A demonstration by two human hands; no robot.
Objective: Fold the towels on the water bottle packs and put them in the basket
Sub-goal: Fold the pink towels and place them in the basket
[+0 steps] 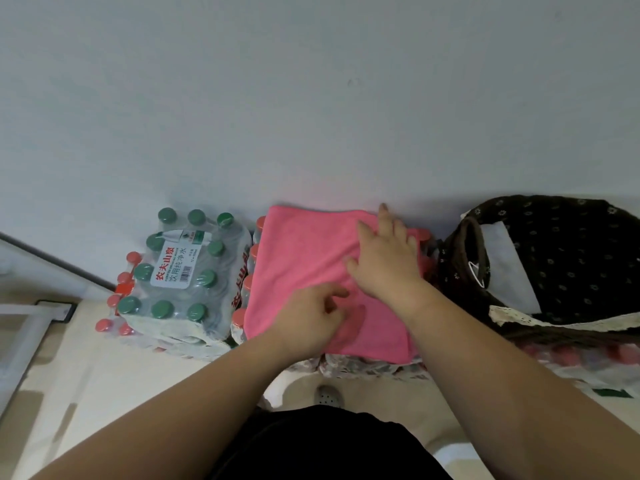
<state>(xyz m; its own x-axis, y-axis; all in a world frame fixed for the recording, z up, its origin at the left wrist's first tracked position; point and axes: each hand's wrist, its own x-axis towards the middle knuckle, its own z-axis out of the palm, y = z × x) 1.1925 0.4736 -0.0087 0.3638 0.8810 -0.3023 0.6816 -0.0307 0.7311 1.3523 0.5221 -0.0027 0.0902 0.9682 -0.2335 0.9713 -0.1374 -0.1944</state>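
Note:
A pink towel (298, 265) lies spread flat on a pack of red-capped water bottles (242, 306) against the wall. My right hand (384, 258) lies on the towel's far right part with fingers spread and straight. My left hand (311, 317) rests on the towel's near middle, fingers loosely curled with the forefinger out; I cannot see a pinch on the cloth. The dark basket (561, 327) with a flowered liner and lace trim stands to the right, on more red-capped bottles.
A pack of green-capped bottles (180, 275) sits left of the towel on top of other red-capped bottles. A white cloth (509, 268) and a hanger lie inside the basket. The grey wall stands right behind everything. My dark clothing fills the bottom middle.

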